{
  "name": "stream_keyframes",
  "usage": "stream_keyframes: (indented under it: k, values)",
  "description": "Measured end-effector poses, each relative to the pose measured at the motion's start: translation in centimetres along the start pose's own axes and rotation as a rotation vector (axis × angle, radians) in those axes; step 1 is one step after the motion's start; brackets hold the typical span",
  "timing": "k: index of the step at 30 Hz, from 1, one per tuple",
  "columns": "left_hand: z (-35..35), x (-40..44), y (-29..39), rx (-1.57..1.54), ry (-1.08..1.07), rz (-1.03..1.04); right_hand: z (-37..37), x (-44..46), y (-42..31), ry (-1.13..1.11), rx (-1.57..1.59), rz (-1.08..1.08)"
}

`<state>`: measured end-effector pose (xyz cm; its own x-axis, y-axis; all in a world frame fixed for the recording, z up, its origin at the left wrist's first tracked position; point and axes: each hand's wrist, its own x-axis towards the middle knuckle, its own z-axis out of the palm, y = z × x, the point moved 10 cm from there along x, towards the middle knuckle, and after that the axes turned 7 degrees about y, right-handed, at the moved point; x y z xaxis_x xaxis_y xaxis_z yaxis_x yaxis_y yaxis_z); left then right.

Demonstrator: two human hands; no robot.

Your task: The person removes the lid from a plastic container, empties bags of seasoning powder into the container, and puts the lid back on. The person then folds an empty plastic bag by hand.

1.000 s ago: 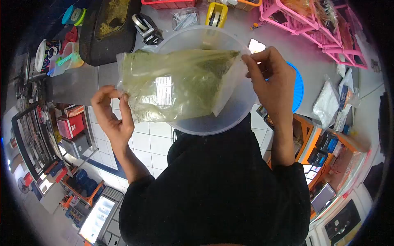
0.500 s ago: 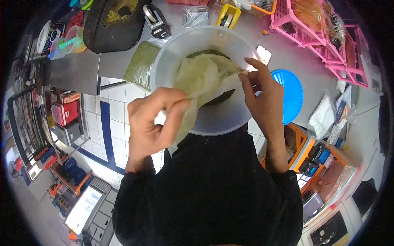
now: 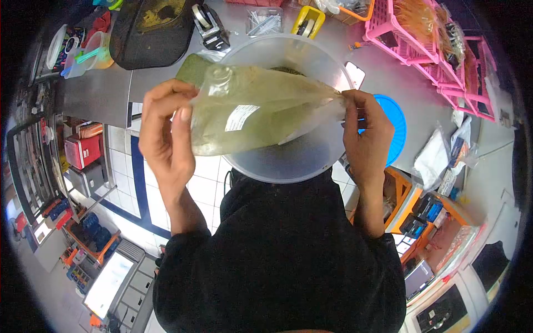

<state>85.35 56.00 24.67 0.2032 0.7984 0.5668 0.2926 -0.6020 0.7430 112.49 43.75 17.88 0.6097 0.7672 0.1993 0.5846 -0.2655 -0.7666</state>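
A clear plastic bag (image 3: 258,119), coated inside with greenish powder and bearing a white printed label, is stretched between both hands. My left hand (image 3: 169,125) pinches its wide end, fingers closed at the edge. At the gathered, narrow end, my right hand (image 3: 366,125) grips the plastic between thumb and fingers. Beneath the bag stands a large translucent tub (image 3: 288,169); dark green material shows in part inside it, the rest hidden by the bag. Behind my left hand lies a filled green bag (image 3: 194,67), partly covered.
A blue ribbed lid (image 3: 395,133) and a phone (image 3: 354,73) lie right of the tub. Pink baskets (image 3: 422,55) stand at the upper right. Tape dispensers (image 3: 210,28), a yellow one (image 3: 307,23) and a black tray (image 3: 147,47) sit along the back.
The crumpled bag has been pulled out wide and flat, so its label shows. My left hand has moved left and up; my right hand has shifted slightly right.
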Motion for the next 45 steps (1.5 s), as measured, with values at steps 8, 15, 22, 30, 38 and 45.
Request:
stream_keyframes:
  k: [8,15,22,30,38,45]
  values:
    - [2.7,-2.3,8.6,-0.687,-0.646,0.278,1.0,-1.3,1.7,-0.025,0.621,0.309]
    - [8.6,-7.0,13.7,-0.639,-1.072,0.375,3.8,-3.6,3.1,-0.163,1.047,0.794]
    - [11.9,-10.6,15.9,-0.579,-1.218,0.364,2.7,-4.9,3.8,-0.363,1.040,0.671]
    - [16.2,-12.5,23.9,-0.531,-1.097,0.479,-11.3,-9.8,5.6,-0.252,1.299,0.292]
    - [32.0,-25.1,29.3,-0.352,-1.434,0.290,-21.1,-23.7,18.3,0.034,1.338,0.401]
    - [43.7,-43.2,26.6,-0.444,-1.796,0.204,-23.8,-36.9,31.2,0.246,0.765,0.864]
